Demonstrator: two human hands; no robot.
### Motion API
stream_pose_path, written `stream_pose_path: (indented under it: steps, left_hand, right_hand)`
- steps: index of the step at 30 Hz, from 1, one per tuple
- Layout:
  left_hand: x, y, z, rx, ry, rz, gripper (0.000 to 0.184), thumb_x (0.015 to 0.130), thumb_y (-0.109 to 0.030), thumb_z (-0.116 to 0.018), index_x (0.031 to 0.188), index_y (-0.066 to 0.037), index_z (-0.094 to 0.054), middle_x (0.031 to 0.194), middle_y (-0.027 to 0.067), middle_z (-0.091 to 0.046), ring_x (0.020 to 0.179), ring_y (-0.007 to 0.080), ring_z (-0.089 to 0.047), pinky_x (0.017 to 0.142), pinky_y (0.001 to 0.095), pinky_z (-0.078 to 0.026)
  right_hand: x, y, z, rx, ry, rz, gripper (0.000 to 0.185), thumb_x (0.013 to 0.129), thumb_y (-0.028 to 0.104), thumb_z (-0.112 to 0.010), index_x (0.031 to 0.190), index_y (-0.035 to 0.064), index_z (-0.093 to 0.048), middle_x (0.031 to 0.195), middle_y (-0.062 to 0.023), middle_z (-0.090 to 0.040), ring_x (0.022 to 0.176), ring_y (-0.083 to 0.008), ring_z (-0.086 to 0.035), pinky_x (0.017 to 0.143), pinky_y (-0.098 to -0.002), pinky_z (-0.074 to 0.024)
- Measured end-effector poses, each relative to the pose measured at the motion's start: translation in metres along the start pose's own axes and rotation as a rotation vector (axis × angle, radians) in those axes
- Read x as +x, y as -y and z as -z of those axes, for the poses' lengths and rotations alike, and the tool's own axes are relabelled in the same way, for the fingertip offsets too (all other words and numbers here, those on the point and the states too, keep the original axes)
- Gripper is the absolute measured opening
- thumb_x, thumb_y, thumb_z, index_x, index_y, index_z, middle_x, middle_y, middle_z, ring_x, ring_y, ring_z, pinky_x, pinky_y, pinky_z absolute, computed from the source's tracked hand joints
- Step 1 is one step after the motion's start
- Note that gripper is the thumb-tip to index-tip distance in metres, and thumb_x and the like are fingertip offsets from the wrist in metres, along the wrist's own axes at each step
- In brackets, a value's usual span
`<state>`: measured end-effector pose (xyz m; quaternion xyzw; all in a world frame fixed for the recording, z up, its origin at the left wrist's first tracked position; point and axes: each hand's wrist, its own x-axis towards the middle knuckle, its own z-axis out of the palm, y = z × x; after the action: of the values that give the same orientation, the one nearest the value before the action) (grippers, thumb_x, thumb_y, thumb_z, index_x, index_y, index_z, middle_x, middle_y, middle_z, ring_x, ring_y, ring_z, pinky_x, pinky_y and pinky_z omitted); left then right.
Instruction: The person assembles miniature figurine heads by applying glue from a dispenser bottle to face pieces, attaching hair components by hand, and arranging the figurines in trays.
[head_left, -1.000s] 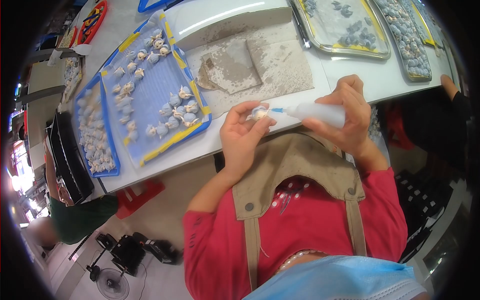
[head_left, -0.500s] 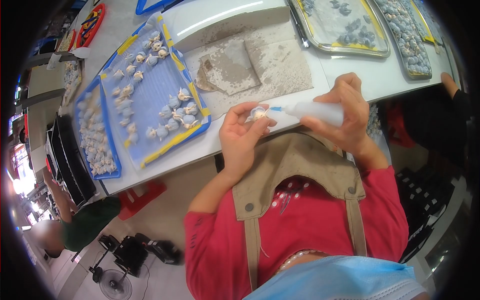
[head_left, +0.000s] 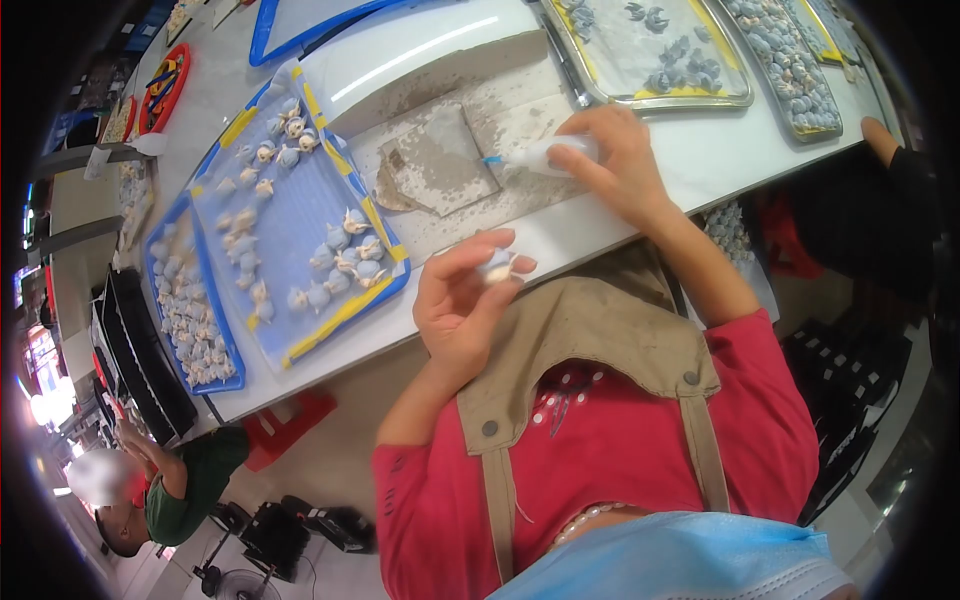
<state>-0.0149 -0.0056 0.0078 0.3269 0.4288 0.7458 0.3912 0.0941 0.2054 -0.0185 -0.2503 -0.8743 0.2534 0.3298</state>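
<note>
My left hand (head_left: 458, 312) pinches a small pale blue and cream figurine (head_left: 497, 268) between thumb and fingers, just above the table's front edge. In my right hand (head_left: 622, 165) is a white squeeze bottle (head_left: 553, 157) with a thin blue tip pointing left. The bottle is tilted nearly flat over a stained cardboard sheet (head_left: 450, 160), its tip apart from the figurine. Left of my hands lies a blue-rimmed tray (head_left: 290, 215) with a translucent liner and yellow tape, where similar figurines stand in loose groups.
A narrower blue tray (head_left: 238, 372) packed with figurines sits at the far left. Metal trays (head_left: 690, 101) with grey-blue pieces stand at the back right. A red basket (head_left: 183, 75) is far left. One co-worker in a green shirt (head_left: 200, 480) is at lower left; another's arm (head_left: 882, 142) shows right.
My right hand has drawn the bottle up and away from the figurine, over the cardboard. My left hand has moved slightly down and left, still holding the figurine.
</note>
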Motion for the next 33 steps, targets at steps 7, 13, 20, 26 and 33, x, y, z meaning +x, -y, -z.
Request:
stream_pose_path:
  steps: [7,13,20,26,33]
  left_hand:
    - [0.004,0.004,-0.004,0.058,-0.094,0.182,0.033,0.084,0.000,-0.060,0.115,-0.001,-0.047,0.117,0.0204,-0.054,0.092,0.0217,-0.063,0.076,0.0260,-0.052]
    - [0.006,0.004,-0.017,0.051,-0.080,0.264,0.031,0.084,0.001,-0.060,0.113,-0.001,-0.048,0.117,0.0180,-0.055,0.092,0.0206,-0.062,0.076,0.0254,-0.051]
    - [0.007,0.006,-0.017,0.019,-0.059,0.327,0.032,0.085,0.009,-0.053,0.115,0.000,-0.048,0.119,0.0140,-0.053,0.097,0.0173,-0.060,0.080,0.0256,-0.049]
    - [0.009,0.010,-0.015,0.032,-0.144,0.365,0.031,0.088,0.002,-0.053,0.119,0.001,-0.048,0.122,0.0135,-0.052,0.099,0.0168,-0.059,0.084,0.0280,-0.048]
    - [0.014,0.019,-0.013,-0.242,-0.206,0.286,0.036,0.092,-0.014,-0.054,0.123,0.004,-0.046,0.121,0.0141,-0.054,0.105,0.0181,-0.057,0.088,0.0281,-0.047]
  right_hand:
    - [0.053,-0.090,0.059,-0.487,-0.146,-0.043,0.022,0.076,0.021,-0.070,0.088,0.0038,-0.064,0.088,-0.0058,-0.066,0.079,-0.0219,-0.060,0.072,-0.0332,-0.0454]
    - [0.098,-0.112,0.077,-0.486,-0.044,-0.041,0.023,0.072,0.006,-0.061,0.095,0.0057,-0.064,0.096,-0.0127,-0.060,0.096,-0.0287,-0.055,0.086,-0.0350,-0.0436]
    - [0.111,-0.145,0.086,-0.754,0.257,-0.043,0.016,0.073,0.015,-0.065,0.087,0.0069,-0.065,0.097,-0.0091,-0.060,0.102,-0.0270,-0.051,0.090,-0.0362,-0.0380]
    - [0.074,-0.086,0.072,-0.334,-0.089,0.166,0.027,0.069,0.016,-0.074,0.092,0.0069,-0.062,0.095,-0.0074,-0.063,0.091,-0.0239,-0.056,0.081,-0.0350,-0.0410]
    - [-0.011,0.044,0.006,0.220,0.072,0.203,0.038,0.055,0.019,-0.083,0.079,0.0099,-0.055,0.093,-0.0037,-0.061,0.095,-0.0250,-0.053,0.085,-0.0379,-0.0365]
